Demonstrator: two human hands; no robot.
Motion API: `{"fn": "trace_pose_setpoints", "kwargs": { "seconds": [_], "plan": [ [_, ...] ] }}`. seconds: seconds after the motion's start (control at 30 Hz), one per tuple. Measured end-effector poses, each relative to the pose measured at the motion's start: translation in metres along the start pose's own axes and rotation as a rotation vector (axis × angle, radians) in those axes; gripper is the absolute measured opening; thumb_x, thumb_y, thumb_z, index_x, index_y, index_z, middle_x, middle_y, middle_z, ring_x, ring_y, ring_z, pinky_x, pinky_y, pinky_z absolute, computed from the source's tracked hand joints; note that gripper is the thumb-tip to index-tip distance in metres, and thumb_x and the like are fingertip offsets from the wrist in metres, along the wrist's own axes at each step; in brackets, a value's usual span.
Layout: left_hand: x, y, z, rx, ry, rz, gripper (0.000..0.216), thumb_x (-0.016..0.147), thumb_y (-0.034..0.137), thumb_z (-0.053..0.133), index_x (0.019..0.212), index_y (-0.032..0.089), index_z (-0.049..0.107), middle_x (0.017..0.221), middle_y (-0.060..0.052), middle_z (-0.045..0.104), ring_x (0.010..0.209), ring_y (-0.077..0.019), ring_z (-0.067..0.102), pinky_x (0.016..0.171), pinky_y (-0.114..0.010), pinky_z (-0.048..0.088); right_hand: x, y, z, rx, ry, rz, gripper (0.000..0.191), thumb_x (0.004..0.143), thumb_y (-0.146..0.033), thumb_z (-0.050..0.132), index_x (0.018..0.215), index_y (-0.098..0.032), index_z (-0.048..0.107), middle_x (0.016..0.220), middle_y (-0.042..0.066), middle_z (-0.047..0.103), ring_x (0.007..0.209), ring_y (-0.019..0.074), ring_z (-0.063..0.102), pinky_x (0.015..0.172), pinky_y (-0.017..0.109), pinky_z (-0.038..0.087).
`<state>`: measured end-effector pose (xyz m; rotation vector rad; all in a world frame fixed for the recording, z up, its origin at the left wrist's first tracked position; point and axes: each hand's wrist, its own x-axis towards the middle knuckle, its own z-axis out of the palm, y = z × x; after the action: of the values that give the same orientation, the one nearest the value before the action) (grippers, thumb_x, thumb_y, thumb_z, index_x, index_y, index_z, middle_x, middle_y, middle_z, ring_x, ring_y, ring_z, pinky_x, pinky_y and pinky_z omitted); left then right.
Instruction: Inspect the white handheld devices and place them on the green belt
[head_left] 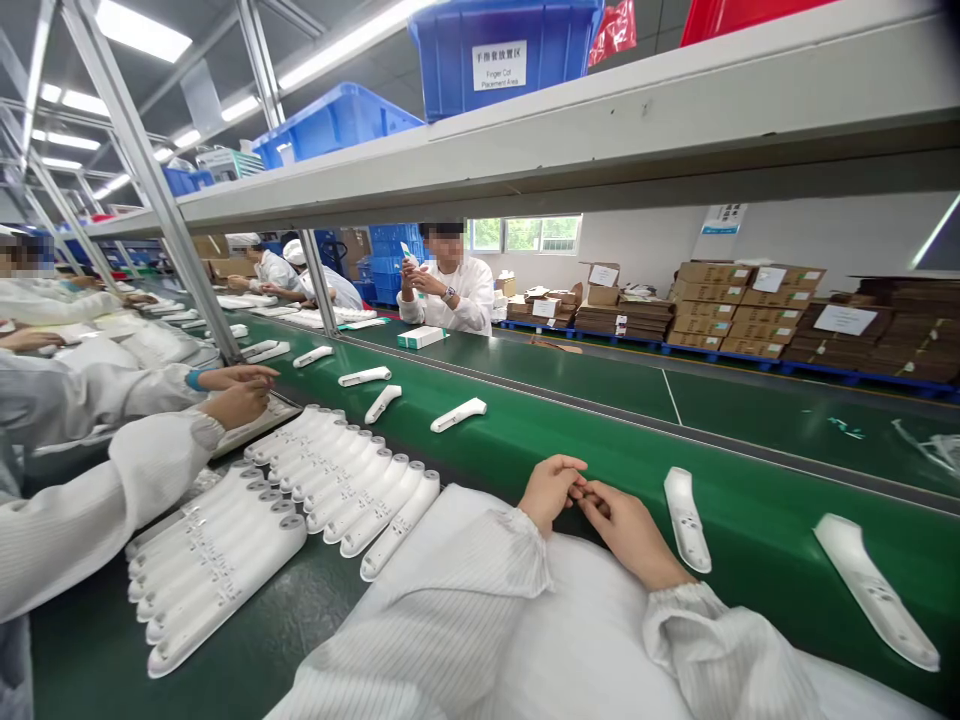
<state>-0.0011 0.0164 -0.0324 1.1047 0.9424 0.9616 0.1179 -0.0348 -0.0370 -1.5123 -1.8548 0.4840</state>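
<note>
My left hand (551, 492) and my right hand (632, 532) meet at the fingertips over the near edge of the green conveyor belt (570, 430). The fingers of both are closed in a pinch; anything between them is too small or hidden to make out. To the right of my right hand lies a curved white plastic housing (686, 520) on the belt, with another white housing (874, 590) farther right. Left of my sleeves, rows of similar white housings (401, 525) lie side by side on the table, and a second group (225, 590) lies nearer.
Co-workers' hands (240, 392) are close at the left. Across the belt, a person (450, 290) in white handles a small white object. Overhead runs a shelf (637, 110) with blue bins (510, 60); metal posts (161, 190) rise at the left. Cartons (739, 305) stand behind.
</note>
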Motion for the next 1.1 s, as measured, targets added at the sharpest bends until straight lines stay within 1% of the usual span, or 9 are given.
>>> {"fn": "trace_pose_setpoints", "kwargs": {
  "seconds": [0.5,0.63,0.73,0.8,0.83,0.9,0.97,1.03,1.1],
  "plan": [
    [-0.002,0.000,0.001,0.044,-0.037,-0.026,0.018,0.072,0.014,0.047,0.083,0.014,0.061,0.066,0.001,0.056,0.050,-0.0041,0.048,0.045,-0.016,0.031,0.000,0.001,0.000,0.018,-0.033,0.019,0.024,0.081,-0.035,0.038,0.078,-0.022,0.058,0.073,0.004,0.065,0.066,0.0193,0.058,0.063,0.030,0.042],
    [0.005,0.001,-0.006,0.145,-0.062,0.041,0.018,0.074,0.017,0.047,0.086,0.015,0.061,0.071,-0.001,0.058,0.053,-0.0061,0.050,0.049,-0.018,0.035,0.000,0.001,0.000,0.039,-0.042,0.012,0.025,0.081,-0.037,0.039,0.080,-0.023,0.060,0.075,0.004,0.065,0.067,0.0196,0.059,0.064,0.031,0.043],
    [0.015,0.010,-0.028,0.476,0.067,0.261,0.020,0.075,0.015,0.046,0.088,0.016,0.061,0.078,-0.004,0.060,0.067,-0.0117,0.055,0.066,-0.025,0.043,-0.001,0.002,0.000,0.054,-0.045,0.010,0.027,0.081,-0.038,0.041,0.086,-0.023,0.062,0.079,0.004,0.066,0.069,0.0191,0.059,0.065,0.031,0.044],
    [0.020,0.019,-0.049,0.737,0.256,0.439,0.026,0.075,0.014,0.048,0.098,0.016,0.059,0.096,-0.009,0.060,0.091,-0.0184,0.054,0.086,-0.031,0.039,-0.002,0.002,0.000,0.051,-0.050,0.022,0.028,0.082,-0.039,0.041,0.087,-0.023,0.063,0.078,0.004,0.066,0.068,0.0188,0.059,0.064,0.031,0.044],
    [0.023,0.024,-0.061,0.820,0.346,0.482,0.031,0.076,0.014,0.048,0.106,0.015,0.056,0.108,-0.012,0.057,0.105,-0.0215,0.049,0.094,-0.034,0.034,-0.002,0.002,0.000,0.050,-0.058,0.027,0.028,0.082,-0.039,0.040,0.088,-0.024,0.063,0.078,0.004,0.065,0.068,0.0185,0.059,0.064,0.031,0.044],
    [0.025,0.032,-0.081,0.911,0.515,0.416,0.040,0.077,0.013,0.047,0.117,0.013,0.048,0.124,-0.015,0.047,0.119,-0.0255,0.038,0.100,-0.037,0.027,-0.003,0.001,0.000,0.048,-0.076,0.034,0.028,0.083,-0.039,0.040,0.089,-0.024,0.063,0.076,0.003,0.065,0.066,0.0182,0.058,0.062,0.030,0.045],
    [0.027,0.036,-0.096,0.887,0.612,0.246,0.045,0.078,0.013,0.045,0.123,0.013,0.042,0.133,-0.017,0.037,0.126,-0.0282,0.028,0.100,-0.041,0.024,-0.003,0.000,-0.001,0.044,-0.083,0.038,0.028,0.083,-0.038,0.040,0.089,-0.025,0.063,0.076,0.003,0.065,0.066,0.0181,0.058,0.061,0.030,0.045],
    [0.028,0.036,-0.104,0.796,0.618,0.095,0.042,0.077,0.013,0.047,0.119,0.013,0.044,0.133,-0.020,0.037,0.129,-0.0303,0.025,0.099,-0.043,0.024,-0.004,-0.001,-0.001,0.043,-0.080,0.041,0.027,0.083,-0.038,0.041,0.089,-0.025,0.064,0.075,0.003,0.065,0.065,0.0179,0.058,0.061,0.030,0.045],
    [0.030,0.033,-0.105,0.707,0.573,0.023,0.032,0.074,0.012,0.050,0.107,0.012,0.052,0.126,-0.021,0.045,0.127,-0.0309,0.029,0.096,-0.041,0.028,-0.004,-0.001,-0.001,0.051,-0.075,0.038,0.027,0.083,-0.038,0.041,0.088,-0.025,0.064,0.075,0.003,0.065,0.065,0.0177,0.058,0.060,0.030,0.045]
  ]
}}
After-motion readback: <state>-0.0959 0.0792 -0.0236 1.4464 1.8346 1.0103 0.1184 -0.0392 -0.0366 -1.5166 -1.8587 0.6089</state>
